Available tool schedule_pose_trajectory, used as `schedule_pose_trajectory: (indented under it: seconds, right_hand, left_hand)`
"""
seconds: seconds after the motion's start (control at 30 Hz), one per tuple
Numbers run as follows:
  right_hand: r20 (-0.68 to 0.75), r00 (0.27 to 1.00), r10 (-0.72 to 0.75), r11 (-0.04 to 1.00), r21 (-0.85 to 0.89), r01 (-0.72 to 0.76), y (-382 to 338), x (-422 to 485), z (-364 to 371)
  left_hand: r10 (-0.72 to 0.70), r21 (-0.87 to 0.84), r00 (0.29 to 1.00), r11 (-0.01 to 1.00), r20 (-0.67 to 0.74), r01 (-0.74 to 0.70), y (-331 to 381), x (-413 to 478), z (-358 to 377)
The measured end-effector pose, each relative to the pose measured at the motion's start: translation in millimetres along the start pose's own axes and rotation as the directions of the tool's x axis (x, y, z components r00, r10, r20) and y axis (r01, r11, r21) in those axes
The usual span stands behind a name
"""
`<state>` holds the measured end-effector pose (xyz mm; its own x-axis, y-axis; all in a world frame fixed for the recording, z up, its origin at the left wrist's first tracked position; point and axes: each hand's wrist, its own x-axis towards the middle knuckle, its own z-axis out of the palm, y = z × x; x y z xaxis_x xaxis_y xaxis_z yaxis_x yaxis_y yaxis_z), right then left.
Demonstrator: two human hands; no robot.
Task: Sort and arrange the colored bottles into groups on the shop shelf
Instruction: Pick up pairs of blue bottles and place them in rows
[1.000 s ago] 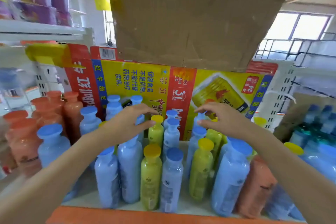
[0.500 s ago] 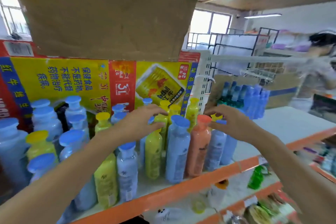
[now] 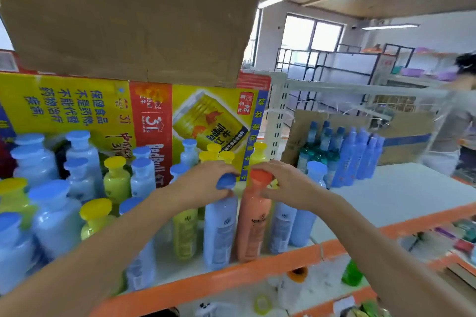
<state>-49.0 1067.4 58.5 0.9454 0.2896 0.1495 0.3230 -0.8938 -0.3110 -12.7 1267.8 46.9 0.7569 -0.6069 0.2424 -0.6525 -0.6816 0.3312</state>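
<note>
Blue and yellow bottles crowd the left of the white shop shelf (image 3: 401, 195) with its orange front edge. My left hand (image 3: 203, 183) grips the cap and neck of a blue bottle (image 3: 219, 231) near the shelf's front. Right beside it stands an orange bottle (image 3: 253, 226), and my right hand (image 3: 286, 185) grips it by the orange cap and neck. Two more blue bottles (image 3: 296, 224) stand just right of the orange one. Yellow bottles (image 3: 185, 234) stand behind and left of my left hand.
A yellow and red cardboard box (image 3: 154, 113) backs the bottles, with a brown cardboard flap (image 3: 128, 20) hanging above. Further right at the back stand slim blue and green bottles (image 3: 342, 154). A person (image 3: 461, 110) stands at far right. Lower shelves hold mixed goods.
The view has swung right along the shelf. Both hands have come down from hovering over the caps and now hold the blue bottle and the orange bottle by their necks.
</note>
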Motion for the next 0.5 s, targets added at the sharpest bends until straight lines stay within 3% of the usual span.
schedule_pose_trajectory:
  seconds: [0.37, 0.5]
  right_hand:
    - [-0.109, 0.977, -0.185, 0.982, -0.053, 0.180, 9, 20, 12]
    - [-0.141, 0.957, -0.254, 0.965, 0.022, 0.260, 6, 21, 4]
  left_hand:
    - [-0.216, 0.000, 0.974, 0.976, -0.073, 0.216, 18, -10, 7]
    - [-0.264, -0.010, 0.956, 0.964, -0.128, 0.265, 27, -16, 8]
